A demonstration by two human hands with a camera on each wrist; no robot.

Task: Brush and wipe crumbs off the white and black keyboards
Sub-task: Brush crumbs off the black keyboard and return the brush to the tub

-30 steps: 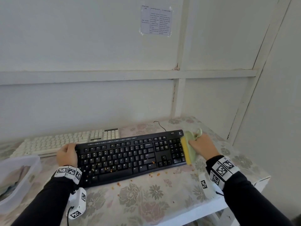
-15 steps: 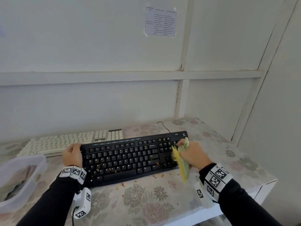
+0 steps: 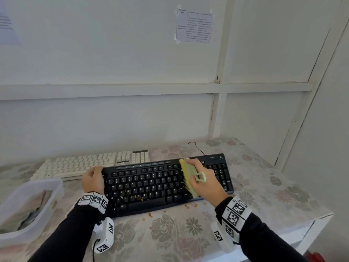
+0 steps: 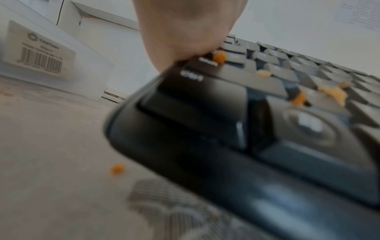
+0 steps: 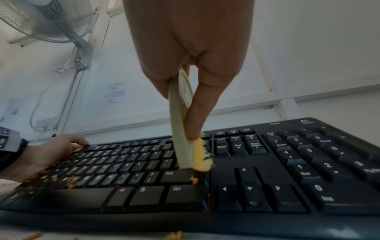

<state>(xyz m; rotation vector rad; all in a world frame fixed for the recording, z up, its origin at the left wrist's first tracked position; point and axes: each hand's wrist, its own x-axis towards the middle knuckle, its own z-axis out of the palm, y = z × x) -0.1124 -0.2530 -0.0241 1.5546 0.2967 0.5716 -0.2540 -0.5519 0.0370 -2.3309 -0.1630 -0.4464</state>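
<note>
Right hand (image 3: 204, 183) grips a small pale-green brush (image 3: 189, 178) with yellow bristles, fingers (image 5: 197, 116) pinched on both flat sides of its body, bristle edge down on the black keyboard (image 3: 166, 183) at the gap between the main key block and the arrow cluster. Left hand (image 3: 93, 179) holds the keyboard's left end, fingers curled over the far-left corner — steadying it on the tabletop (image 3: 188, 233).

Orange crumbs (image 3: 140, 198) sit on the lower-left keys; more lie on the tabletop just in front of the keyboard. White keyboard (image 3: 90, 164) lies behind the black one, touching or nearly so, untouched for now.

To do this step well, in my judgement: keep the bristles angled into the key gaps, use short strokes toward the near edge, and work leftward to the crumbed keys. Keep the left hand's hold firm so the board does not slide. Light pressure — flicking hard likely scatters crumbs onto the white keyboard.
</note>
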